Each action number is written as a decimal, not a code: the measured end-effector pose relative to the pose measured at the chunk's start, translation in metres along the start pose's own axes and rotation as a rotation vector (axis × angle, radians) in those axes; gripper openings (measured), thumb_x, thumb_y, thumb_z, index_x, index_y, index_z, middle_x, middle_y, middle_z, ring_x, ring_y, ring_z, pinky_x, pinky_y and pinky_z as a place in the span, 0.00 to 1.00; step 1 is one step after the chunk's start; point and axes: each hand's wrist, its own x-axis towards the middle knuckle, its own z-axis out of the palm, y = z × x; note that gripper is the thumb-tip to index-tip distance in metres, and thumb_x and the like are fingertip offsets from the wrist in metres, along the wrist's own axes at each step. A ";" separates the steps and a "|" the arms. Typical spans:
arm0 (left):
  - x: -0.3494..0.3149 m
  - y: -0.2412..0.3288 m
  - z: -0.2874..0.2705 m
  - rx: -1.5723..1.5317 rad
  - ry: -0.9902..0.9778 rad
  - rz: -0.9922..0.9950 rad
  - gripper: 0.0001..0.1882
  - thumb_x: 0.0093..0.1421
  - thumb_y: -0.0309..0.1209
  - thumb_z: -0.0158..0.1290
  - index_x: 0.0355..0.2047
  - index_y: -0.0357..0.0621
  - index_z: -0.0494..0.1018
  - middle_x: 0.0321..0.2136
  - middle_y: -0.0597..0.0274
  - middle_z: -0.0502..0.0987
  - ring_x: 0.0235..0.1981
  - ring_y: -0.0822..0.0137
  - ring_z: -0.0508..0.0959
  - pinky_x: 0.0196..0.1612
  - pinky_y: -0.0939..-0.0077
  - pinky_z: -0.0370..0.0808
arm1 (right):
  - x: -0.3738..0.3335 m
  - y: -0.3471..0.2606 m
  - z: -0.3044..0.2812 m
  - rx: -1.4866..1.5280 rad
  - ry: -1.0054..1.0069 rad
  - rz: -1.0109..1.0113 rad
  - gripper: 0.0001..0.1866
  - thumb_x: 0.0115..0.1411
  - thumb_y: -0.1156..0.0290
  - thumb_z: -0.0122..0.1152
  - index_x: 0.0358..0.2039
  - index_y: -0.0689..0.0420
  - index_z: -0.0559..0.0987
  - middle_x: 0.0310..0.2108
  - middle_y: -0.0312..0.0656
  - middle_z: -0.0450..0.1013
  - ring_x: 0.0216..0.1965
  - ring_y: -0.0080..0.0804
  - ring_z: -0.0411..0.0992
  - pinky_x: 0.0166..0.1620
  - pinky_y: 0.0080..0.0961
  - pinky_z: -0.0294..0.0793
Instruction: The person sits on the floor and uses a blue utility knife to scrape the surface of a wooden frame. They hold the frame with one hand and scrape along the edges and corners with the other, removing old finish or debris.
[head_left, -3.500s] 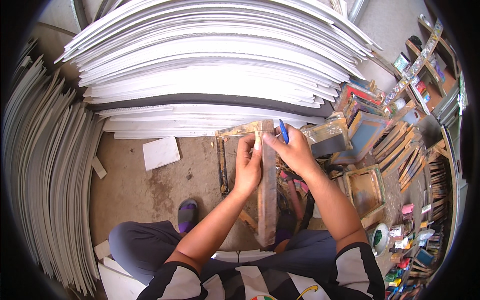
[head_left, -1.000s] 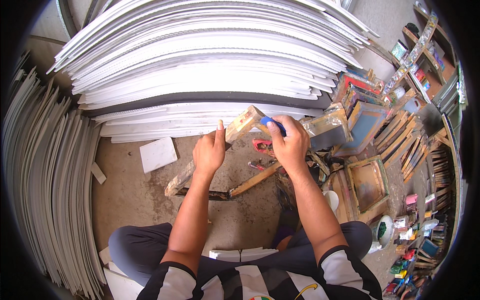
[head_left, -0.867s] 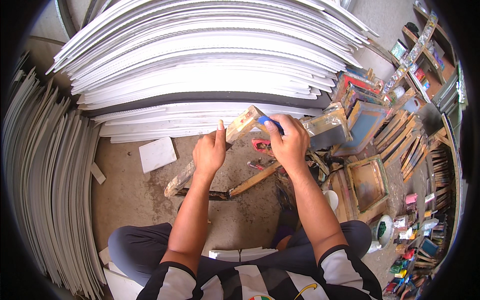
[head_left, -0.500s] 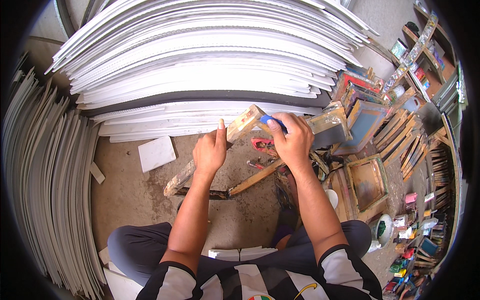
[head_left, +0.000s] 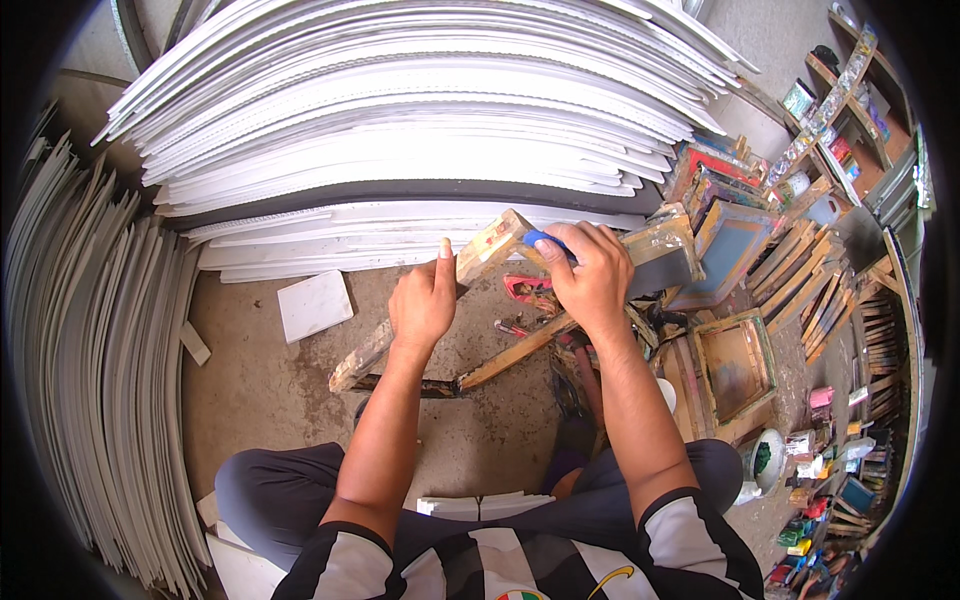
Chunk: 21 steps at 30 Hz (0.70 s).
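Observation:
Over the floor I hold a paint-stained, empty wooden frame, tilted, with one corner pointing away from me. My left hand is closed round its left bar, the thumb sticking up along the wood. Close to the far corner, my right hand is closed on a small blue-handled tool. The thumb presses on the blue part; its working end is hidden, so its kind does not show. That hand lies against the frame's right bar and covers part of it.
Thick stacks of white sheets stand ahead, and grey sheets at the left. A white square piece lies on the floor. At the right are framed screens, wooden squeegees, a white bowl and paint containers.
Both hands have shifted very slightly to the right. The grip on the frame and on the blue-handled tool is the same.

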 end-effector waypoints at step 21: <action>-0.012 0.010 0.011 0.036 0.039 0.015 0.37 0.74 0.56 0.33 0.32 0.42 0.83 0.28 0.37 0.81 0.35 0.35 0.82 0.42 0.43 0.76 | -0.019 -0.004 0.012 0.144 -0.020 0.275 0.14 0.66 0.57 0.62 0.36 0.56 0.79 0.30 0.44 0.79 0.34 0.47 0.78 0.38 0.42 0.75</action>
